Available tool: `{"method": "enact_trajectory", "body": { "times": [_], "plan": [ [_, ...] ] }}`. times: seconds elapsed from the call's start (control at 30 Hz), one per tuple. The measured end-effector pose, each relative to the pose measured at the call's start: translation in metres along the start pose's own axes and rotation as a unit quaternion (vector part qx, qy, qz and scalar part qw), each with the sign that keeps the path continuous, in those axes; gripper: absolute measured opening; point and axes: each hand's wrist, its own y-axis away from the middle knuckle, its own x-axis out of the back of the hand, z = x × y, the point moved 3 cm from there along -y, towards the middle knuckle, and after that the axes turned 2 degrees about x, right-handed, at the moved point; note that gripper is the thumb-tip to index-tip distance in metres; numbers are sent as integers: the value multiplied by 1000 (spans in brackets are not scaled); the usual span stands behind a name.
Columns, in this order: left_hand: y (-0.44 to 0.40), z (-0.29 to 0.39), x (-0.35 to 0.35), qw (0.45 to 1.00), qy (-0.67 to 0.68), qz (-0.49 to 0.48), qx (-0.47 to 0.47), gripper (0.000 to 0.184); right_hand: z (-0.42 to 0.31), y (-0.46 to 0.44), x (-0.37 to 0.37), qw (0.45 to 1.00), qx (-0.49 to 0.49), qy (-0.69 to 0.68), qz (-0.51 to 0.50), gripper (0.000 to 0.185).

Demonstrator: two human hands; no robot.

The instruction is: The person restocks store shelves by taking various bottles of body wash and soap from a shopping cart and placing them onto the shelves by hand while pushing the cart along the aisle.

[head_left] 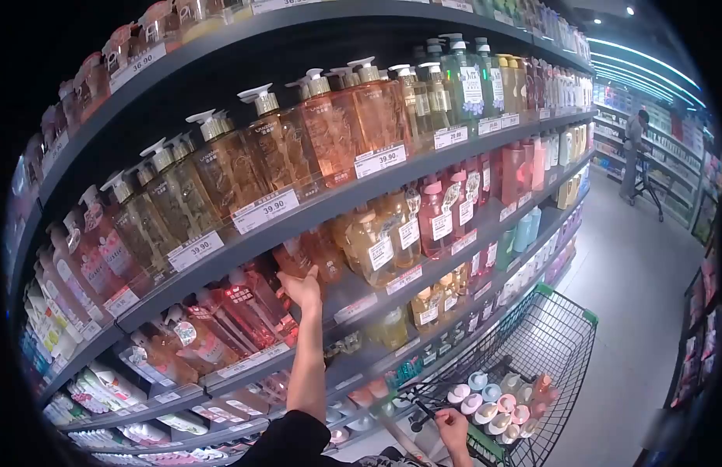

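Observation:
My left hand (302, 288) reaches into the middle shelf, its fingers and thumb closed round the lower part of an amber bottle (292, 258). Another amber bottle (322, 253) stands just right of it, and red bottles (248, 311) line the left side. Lower down, my right hand (453, 430) is at the near end of a shopping cart (559, 327), its fingers curled together. What they hold, if anything, is hidden. Several pump bottles (505, 403) with pale and pink tops stand in the cart, just right of that hand.
Dark shelves (322, 193) curve along the left, with price tags (266, 212) on their edges and rows of pump bottles (279, 140) above my left hand. An aisle floor (610, 257) runs to the right. Farther off, a person (633, 152) stands by another cart (650, 191).

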Motion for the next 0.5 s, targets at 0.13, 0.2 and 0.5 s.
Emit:
{"method": "enact_trajectory", "body": {
  "times": [0.13, 0.2, 0.5],
  "plan": [
    [-9, -6, -7, 1000, 26, -11, 1, 75, 9, -2, -2, 999, 38, -3, 10, 12],
    [-14, -8, -11, 998, 57, -20, -7, 75, 5, -3, -2, 1000, 28, 13, 4, 12],
    [-10, 4, 22, 993, -10, -117, 20, 68, -4, 2, 0, 998, 28, 40, 26, 9]
  ]
}}
